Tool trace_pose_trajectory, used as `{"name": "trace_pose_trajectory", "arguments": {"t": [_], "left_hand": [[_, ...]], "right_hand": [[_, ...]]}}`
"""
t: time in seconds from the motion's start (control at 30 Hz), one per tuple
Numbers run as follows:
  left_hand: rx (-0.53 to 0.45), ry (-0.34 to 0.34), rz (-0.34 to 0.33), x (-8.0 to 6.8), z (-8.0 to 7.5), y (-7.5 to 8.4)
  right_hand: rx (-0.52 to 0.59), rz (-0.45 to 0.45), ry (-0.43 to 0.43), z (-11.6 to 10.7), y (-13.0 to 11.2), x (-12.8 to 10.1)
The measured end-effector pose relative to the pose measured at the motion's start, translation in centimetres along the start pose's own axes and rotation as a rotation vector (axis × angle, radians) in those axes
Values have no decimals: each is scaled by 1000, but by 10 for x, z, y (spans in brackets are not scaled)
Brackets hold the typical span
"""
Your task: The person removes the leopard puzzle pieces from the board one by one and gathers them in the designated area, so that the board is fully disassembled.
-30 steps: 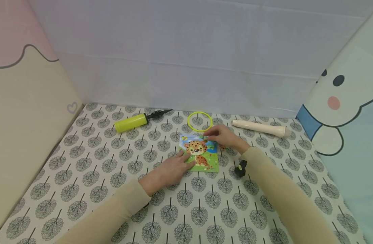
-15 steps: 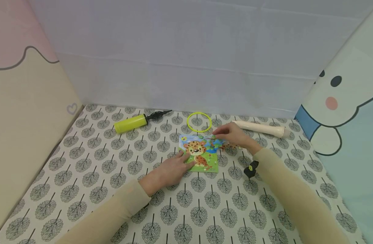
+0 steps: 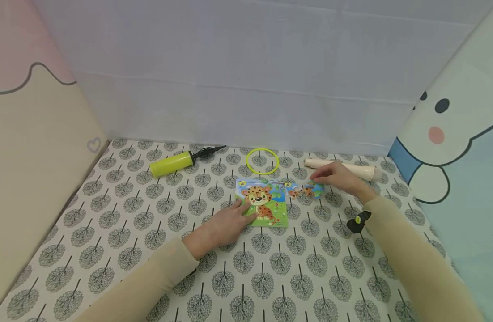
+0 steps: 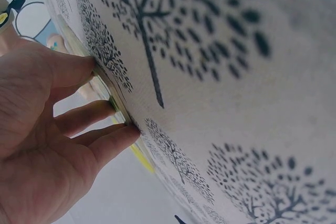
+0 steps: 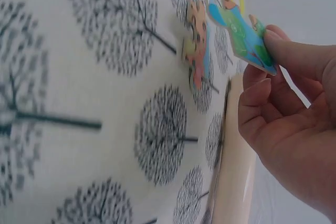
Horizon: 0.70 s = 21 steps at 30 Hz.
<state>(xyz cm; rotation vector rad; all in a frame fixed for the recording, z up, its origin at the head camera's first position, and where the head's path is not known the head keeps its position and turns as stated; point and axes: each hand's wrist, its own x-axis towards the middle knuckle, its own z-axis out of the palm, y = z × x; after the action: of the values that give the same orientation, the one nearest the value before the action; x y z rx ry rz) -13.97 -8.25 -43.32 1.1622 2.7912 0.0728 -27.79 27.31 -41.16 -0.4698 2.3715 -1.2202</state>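
The left hand (image 3: 227, 223), fingers nearly straight, touches the board (image 3: 279, 215), its print (image 3: 282, 223) too small to read, while the right hand (image 3: 338, 177) pinches a piece (image 5: 244, 36).

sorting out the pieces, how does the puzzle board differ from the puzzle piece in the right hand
The puzzle board is larger than the puzzle piece. The board lies flat on the table, left hand touching it; the right hand pinches the piece above the table. The board shows a spotted cub, the piece mostly blue and green. Both have blue and green.
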Motion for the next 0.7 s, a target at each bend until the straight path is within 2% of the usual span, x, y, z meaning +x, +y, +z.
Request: {"name": "trace_pose_trajectory", "arguments": {"t": [0.23, 0.5, 0.7], "left_hand": [[-14, -8, -7, 0, 1, -1], [-25, 0, -9, 0, 1, -1], [-18, 12, -1, 1, 3, -1]], "right_hand": [[-54, 56, 21, -14, 19, -11], [-82, 91, 55, -17, 26, -15], [-191, 85, 115, -14, 32, -12]]}}
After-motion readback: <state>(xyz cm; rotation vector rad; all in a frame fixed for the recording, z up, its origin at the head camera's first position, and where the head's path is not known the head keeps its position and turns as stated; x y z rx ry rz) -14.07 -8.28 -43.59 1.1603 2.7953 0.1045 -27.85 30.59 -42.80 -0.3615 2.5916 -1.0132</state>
